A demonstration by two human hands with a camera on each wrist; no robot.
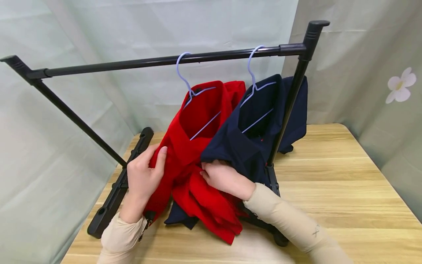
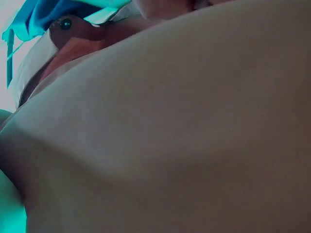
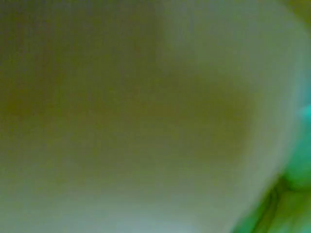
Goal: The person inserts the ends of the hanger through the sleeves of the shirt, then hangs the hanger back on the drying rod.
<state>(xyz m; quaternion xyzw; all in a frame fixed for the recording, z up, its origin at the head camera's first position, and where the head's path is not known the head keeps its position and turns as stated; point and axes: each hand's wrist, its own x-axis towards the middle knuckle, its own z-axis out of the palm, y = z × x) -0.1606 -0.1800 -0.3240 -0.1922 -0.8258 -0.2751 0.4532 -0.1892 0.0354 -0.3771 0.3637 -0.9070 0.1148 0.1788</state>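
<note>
A red shirt hangs by its collar on a pale purple hanger. My left hand holds the shirt's left side, thumb on the front and the other fingers behind the cloth. My right hand, its fingers curled in, grips the front of the red shirt beneath the edge of a navy shirt. The navy shirt hangs beside it on a second purple hanger; its cloth partly covers my right fingertips. In the left wrist view a dark button shows past skin. Blurred skin fills most of the right wrist view.
Both hangers hook over the rail of a black rack, whose left foot and right post flank the clothes. The rack stands on a wooden table. Pale curtains hang behind and at both sides.
</note>
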